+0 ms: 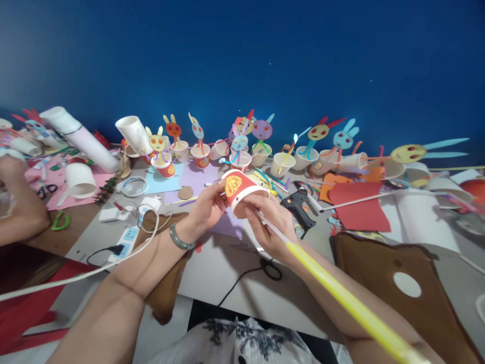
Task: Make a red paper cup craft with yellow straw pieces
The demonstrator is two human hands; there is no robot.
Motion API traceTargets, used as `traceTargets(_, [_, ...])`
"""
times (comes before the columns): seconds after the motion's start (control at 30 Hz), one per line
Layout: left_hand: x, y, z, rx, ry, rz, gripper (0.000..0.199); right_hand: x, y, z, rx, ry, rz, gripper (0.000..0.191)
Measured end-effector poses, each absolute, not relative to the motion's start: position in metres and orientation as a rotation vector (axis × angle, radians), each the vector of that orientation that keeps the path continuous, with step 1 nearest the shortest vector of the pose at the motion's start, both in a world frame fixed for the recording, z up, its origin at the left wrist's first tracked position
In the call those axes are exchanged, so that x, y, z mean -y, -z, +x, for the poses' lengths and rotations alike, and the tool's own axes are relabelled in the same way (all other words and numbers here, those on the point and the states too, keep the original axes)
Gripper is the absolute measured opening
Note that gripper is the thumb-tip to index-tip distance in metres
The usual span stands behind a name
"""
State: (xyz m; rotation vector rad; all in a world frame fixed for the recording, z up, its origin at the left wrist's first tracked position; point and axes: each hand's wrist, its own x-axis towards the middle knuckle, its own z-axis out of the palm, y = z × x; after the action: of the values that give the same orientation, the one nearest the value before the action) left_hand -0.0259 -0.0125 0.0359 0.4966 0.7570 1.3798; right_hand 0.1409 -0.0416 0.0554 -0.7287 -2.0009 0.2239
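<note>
Tilted in front of me is a red paper cup (238, 186) with yellow print and a pale rim band. My left hand (209, 205) grips its left side, thumb and fingers closed on the wall. Against the near end of the cup press the bent fingers of my right hand (271, 220). A long yellow and white stick (333, 283) runs from that hand over my right forearm towards the camera. Its far tip is hidden by my fingers. Just right of the hand lies a black hot glue gun (299, 207).
Paper cups with rabbit-faced figures, such as a yellow one (157, 143), line the blue wall. On the left are a power strip (127, 241), a white cable and another person's arm (18, 212). Red paper (358, 205) and a brown mat (379, 283) lie right.
</note>
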Motion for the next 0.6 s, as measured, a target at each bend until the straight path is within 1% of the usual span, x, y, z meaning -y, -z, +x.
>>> traceTargets(0.1, [0.013, -0.038, -0.025, -0.751, -1.375, 0.489, 0.026, 0.043, -0.055, 0.141, 1.986, -0.244, -0.838, 0.014])
traceTargets(0.17, [0.013, -0.038, -0.026, -0.752, -1.352, 0.505, 0.028, 0.041, -0.054, 0.142, 2.006, -0.198, -0.831, 0.010])
traceTargets(0.2, [0.013, -0.038, -0.026, -0.759, -1.334, 0.518, 0.029, 0.039, -0.053, 0.142, 2.024, -0.163, -0.810, 0.010])
traceTargets(0.33, [0.015, -0.035, -0.025, -0.789, -1.265, 0.577, 0.032, 0.028, -0.048, 0.144, 2.104, 0.034, -0.690, 0.020])
traceTargets(0.43, [0.016, -0.033, -0.024, -0.767, -1.247, 0.593, 0.032, 0.025, -0.047, 0.144, 2.127, 0.178, -0.665, 0.022])
traceTargets(0.53, [0.014, -0.032, -0.023, -0.763, -1.269, 0.546, 0.030, 0.028, -0.050, 0.144, 2.157, 0.215, -0.720, 0.022])
traceTargets(0.6, [0.013, -0.033, -0.024, -0.769, -1.289, 0.498, 0.025, 0.032, -0.054, 0.144, 2.179, 0.204, -0.736, 0.020])
